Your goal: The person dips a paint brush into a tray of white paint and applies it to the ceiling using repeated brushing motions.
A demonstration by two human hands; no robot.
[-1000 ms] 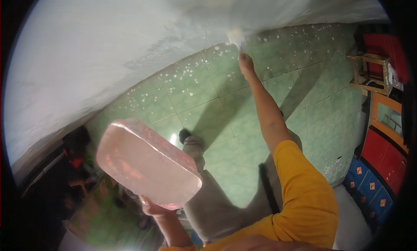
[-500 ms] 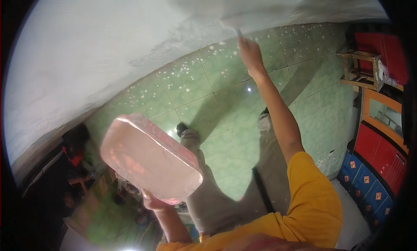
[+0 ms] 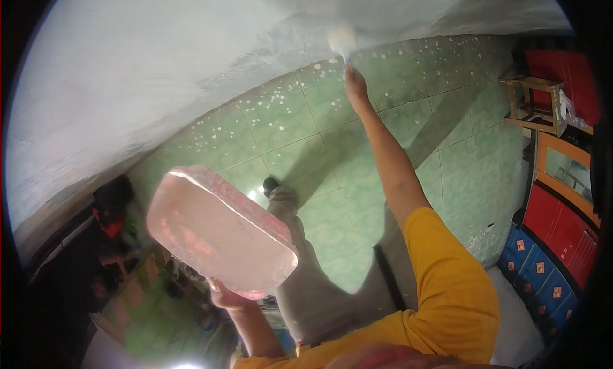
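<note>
My right hand is closed on the handle of a brush with pale bristles, which is against the white wall just above the edge of the floor; the bristles look blurred. Below and to the left, my left hand grips the lower edge of a translucent pinkish rectangular tub, tilted in view, with pale pink, paint-like contents. Part of that hand is hidden under the tub.
Green floor tiles speckled with white spots meet the wall. At right stand a wooden stool, red panels, an orange-framed glass panel and blue patterned panels. Dark clutter fills the left side. My legs are below.
Since one second ago my right hand and brush have shifted slightly up and left along the wall, after swinging rightward at half a second. The tub has moved a little upward.
</note>
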